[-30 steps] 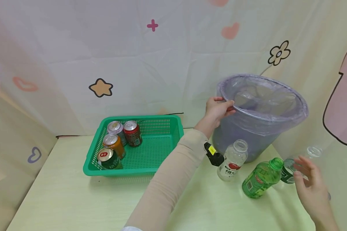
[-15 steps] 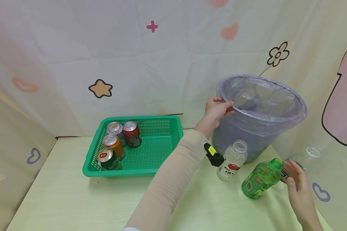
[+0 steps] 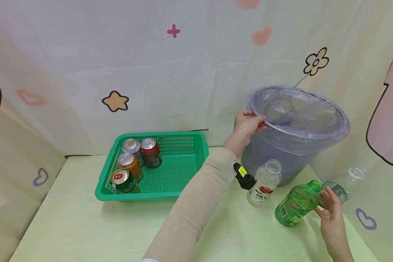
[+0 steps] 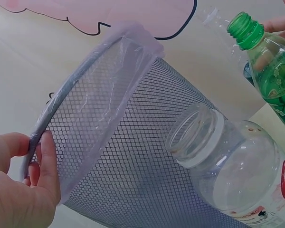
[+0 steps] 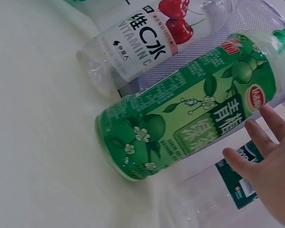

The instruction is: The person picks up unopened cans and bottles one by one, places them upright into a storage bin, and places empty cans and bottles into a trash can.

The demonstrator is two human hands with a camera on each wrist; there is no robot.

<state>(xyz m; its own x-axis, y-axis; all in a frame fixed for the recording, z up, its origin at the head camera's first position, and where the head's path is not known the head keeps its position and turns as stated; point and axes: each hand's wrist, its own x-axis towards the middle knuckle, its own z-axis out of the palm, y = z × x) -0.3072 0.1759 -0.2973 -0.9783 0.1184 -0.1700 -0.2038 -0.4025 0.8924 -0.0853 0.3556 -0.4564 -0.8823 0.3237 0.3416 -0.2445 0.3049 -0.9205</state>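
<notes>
My left hand (image 3: 246,128) pinches the near-left rim of a mesh wastebasket (image 3: 275,156) lined with a thin purple bag; the left wrist view shows thumb and fingers on either side of that rim. On the right, my right hand (image 3: 333,223) is held with relaxed, spread fingers beside a green tea bottle (image 3: 293,207). In the right wrist view its fingertips (image 5: 237,159) are right by the bottle's label. The bottle stands uncapped. A clear bottle (image 3: 265,182) with a cherry label stands left of it, and another clear bottle (image 3: 348,182) with a green label is behind my right hand.
A green plastic basket (image 3: 201,160) on the left holds several drink cans, among them an orange can (image 3: 131,167) and a red can (image 3: 151,153). A patterned curtain (image 3: 170,83) hangs behind the pale table (image 3: 95,233). My left sleeve (image 3: 196,207) crosses the middle.
My right hand has moved left, from near the green-labelled clear bottle to beside the green tea bottle. My left hand has stayed on the wastebasket rim.
</notes>
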